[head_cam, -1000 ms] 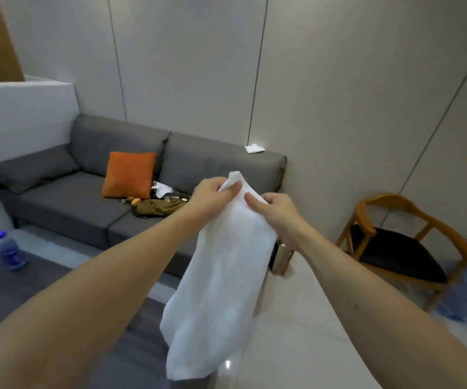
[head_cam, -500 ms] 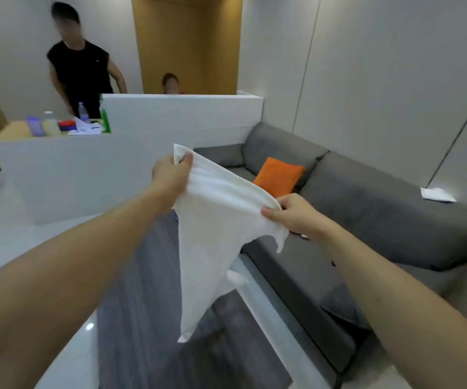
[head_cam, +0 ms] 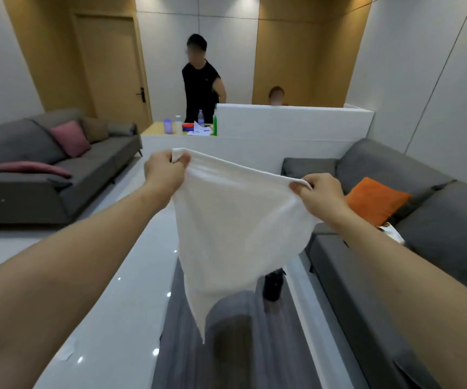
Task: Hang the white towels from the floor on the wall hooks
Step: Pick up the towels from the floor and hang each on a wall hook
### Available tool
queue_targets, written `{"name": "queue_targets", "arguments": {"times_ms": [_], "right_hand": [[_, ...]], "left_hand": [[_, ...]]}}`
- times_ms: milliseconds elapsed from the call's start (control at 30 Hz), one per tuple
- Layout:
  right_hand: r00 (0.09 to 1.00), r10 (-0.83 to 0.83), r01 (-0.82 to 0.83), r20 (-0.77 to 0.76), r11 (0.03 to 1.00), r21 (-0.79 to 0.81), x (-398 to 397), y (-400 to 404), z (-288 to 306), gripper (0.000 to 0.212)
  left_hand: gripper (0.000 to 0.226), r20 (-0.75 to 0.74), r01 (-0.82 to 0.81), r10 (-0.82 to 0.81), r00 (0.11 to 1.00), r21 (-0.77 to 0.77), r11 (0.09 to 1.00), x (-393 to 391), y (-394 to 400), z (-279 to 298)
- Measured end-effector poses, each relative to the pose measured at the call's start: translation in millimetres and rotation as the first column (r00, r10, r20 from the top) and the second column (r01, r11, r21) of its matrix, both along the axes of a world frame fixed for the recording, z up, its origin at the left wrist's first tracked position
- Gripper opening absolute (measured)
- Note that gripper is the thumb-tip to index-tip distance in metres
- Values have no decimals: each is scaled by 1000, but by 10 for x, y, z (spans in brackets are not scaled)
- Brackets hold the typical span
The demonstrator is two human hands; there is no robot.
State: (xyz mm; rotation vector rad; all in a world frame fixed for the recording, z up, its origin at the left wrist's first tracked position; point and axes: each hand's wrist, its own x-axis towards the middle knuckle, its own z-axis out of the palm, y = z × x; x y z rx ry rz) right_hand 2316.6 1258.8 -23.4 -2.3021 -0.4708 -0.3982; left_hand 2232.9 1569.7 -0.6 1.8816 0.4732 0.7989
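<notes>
A white towel [head_cam: 232,220] hangs in front of me, stretched along its top edge between both hands. My left hand [head_cam: 165,175] pinches its upper left corner. My right hand [head_cam: 319,195] pinches the top edge at the right. The cloth narrows to a point that dangles above a grey rug [head_cam: 226,346]. No wall hooks are in view.
A grey sofa [head_cam: 437,248] with an orange cushion [head_cam: 375,199] runs along the right. Another grey sofa [head_cam: 30,175] with pink cushions stands left. A white partition [head_cam: 294,122] and a counter with bottles lie ahead, two people behind it. A dark bottle [head_cam: 273,284] stands on the floor.
My view has swung left, from the right-hand sofa and wall toward the partition and the door. My hands have moved apart, spreading the towel's top edge wider.
</notes>
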Motion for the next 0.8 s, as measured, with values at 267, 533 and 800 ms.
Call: {"name": "queue_targets", "arguments": {"times_ms": [267,533,800], "right_hand": [[1000,13,-13,-5,998,-60,521,357,33,42],[998,-53,50,-26,993,-107,1484,948,-27,19],[991,-133,133,10,991,7,2410,1560,206,24]], "left_hand": [[22,-26,-86,87,996,47,995,154,437,-89],[15,-109,-108,111,988,36,994,1117,1174,-294],[6,-108,-150,155,982,58,987,2044,1829,-54]]}}
